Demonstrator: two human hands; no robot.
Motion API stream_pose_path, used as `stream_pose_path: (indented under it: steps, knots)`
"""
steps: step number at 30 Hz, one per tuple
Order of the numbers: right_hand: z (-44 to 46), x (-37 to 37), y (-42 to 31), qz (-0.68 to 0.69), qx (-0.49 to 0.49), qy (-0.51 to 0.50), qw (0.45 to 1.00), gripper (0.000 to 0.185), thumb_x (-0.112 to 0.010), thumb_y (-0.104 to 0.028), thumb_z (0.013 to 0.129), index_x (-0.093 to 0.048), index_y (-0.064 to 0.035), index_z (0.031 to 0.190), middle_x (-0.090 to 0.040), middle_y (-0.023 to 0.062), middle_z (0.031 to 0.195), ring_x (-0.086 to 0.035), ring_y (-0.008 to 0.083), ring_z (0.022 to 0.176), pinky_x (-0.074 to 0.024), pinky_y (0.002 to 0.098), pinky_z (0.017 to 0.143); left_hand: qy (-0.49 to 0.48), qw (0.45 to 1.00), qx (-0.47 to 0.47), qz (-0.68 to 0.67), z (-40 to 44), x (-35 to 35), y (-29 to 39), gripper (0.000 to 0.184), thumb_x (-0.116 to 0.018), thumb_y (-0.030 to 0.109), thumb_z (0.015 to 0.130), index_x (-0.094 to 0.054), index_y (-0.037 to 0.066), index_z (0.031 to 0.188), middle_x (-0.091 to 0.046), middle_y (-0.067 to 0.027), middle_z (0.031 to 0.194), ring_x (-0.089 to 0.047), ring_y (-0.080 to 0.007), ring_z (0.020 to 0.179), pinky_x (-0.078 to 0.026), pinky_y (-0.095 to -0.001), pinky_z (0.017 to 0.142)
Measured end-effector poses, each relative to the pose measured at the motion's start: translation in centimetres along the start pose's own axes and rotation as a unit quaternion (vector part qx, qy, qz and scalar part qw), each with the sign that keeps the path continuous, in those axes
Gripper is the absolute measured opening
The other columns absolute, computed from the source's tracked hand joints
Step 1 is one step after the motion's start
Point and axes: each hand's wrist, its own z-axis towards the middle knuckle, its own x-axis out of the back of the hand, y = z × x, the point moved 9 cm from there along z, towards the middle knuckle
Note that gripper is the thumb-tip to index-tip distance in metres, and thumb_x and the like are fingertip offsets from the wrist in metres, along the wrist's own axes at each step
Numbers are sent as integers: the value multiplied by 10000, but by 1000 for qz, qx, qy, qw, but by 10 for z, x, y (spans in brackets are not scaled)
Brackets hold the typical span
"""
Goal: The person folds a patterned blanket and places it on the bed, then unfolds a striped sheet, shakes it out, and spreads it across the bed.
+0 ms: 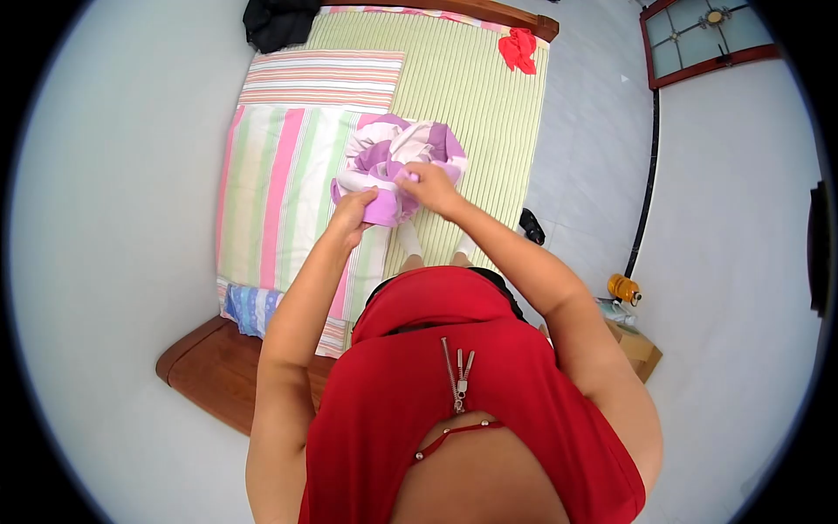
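Note:
A bunched purple and white cloth (374, 155) lies on the bed in front of me. My left hand (353, 214) grips its near left edge, thumb on top of a flat purple part. My right hand (429, 187) is closed on another part of the same cloth, with a small purple bit showing at the fingers. Between my hands the cloth hangs in loose folds. Its far side rests in a crumpled heap on the striped bedding.
A striped sheet (284, 192) and striped pillow (323, 77) cover the bed's left side. A red cloth (518, 51) and black cloth (279, 22) lie at the far end. Black shoes (531, 226), an orange bottle (623, 289) and a cardboard box (635, 349) are on the right.

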Motion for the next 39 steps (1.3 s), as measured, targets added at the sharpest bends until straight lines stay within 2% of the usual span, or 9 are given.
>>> stream_pose_path:
  steps: [2, 5, 9, 12, 17, 27, 29, 34, 39]
  knots:
    - [-2, -12, -7, -82, 20, -20, 996, 215, -618, -245, 788, -631, -37, 837, -596, 155, 759, -579, 282, 698, -440, 371, 622, 14, 999, -5, 44, 3, -14, 1, 229, -548, 219, 864, -597, 28, 981, -622, -63, 887, -601, -149, 747, -478, -279, 659]
    - [-1, -5, -12, -101, 45, 26, 993, 237, -627, -232, 796, -643, -2, 852, -583, 132, 710, -570, 228, 666, -439, 309, 620, 28, 998, -11, 62, 11, -18, 5, 225, -527, 209, 867, -593, 21, 972, -621, -73, 885, -605, -162, 740, -498, -298, 659]
    - [-9, 1, -15, -112, 52, 43, 991, 222, -610, -216, 807, -659, -11, 878, -572, 153, 750, -565, 272, 706, -433, 353, 645, 10, 1000, 14, -10, 23, -24, -3, 225, -493, 181, 871, -574, -2, 975, -612, -93, 877, -609, -186, 749, -525, -326, 675]
    - [-13, 0, -13, -121, 37, 31, 991, 208, -566, -224, 814, -634, -29, 787, -560, 166, 775, -553, 339, 736, -428, 420, 666, -5, 998, 32, -46, 32, -29, -16, 222, -460, 145, 874, -545, -23, 993, -602, -115, 903, -614, -206, 779, -536, -353, 716]
    - [-15, -1, 0, -166, 41, 31, 985, 231, -522, -222, 847, -614, -12, 820, -559, 187, 797, -557, 358, 781, -435, 428, 699, 6, 997, 12, -81, 28, -49, -19, 202, -427, 101, 872, -524, -33, 990, -596, -142, 939, -620, -222, 817, -540, -367, 746]
    - [-28, -14, 9, -266, 41, -85, 959, 254, -578, -242, 803, -593, -16, 918, -530, 166, 873, -514, 337, 842, -424, 408, 729, 49, 999, -4, -7, 32, -49, -36, 316, -374, 51, 858, -361, -7, 1168, -538, -131, 942, -588, -220, 769, -533, -325, 661]
    - [-33, -9, 4, -255, 54, -73, 963, 229, -618, -184, 756, -598, -13, 908, -529, 188, 878, -518, 338, 851, -428, 412, 755, 16, 999, 20, -34, 34, -56, -44, 297, -369, 72, 868, -381, 3, 1157, -544, -125, 936, -586, -214, 770, -521, -320, 671]
    - [-36, 6, 28, -260, 86, 69, 959, 180, -624, -45, 696, -612, -23, 875, -538, 135, 825, -522, 312, 824, -429, 383, 727, -60, 995, 43, -69, 37, -75, -56, 205, -373, 89, 871, -481, 47, 1041, -577, -85, 918, -581, -161, 819, -483, -312, 768]
    - [-48, 26, 16, -199, 94, 97, 971, 158, -613, -42, 721, -638, -46, 876, -566, 118, 830, -529, 315, 831, -427, 387, 731, -157, 983, -25, 87, 39, -79, -37, 199, -387, 121, 878, -519, 51, 1009, -590, -64, 758, -594, -157, 718, -491, -293, 711]
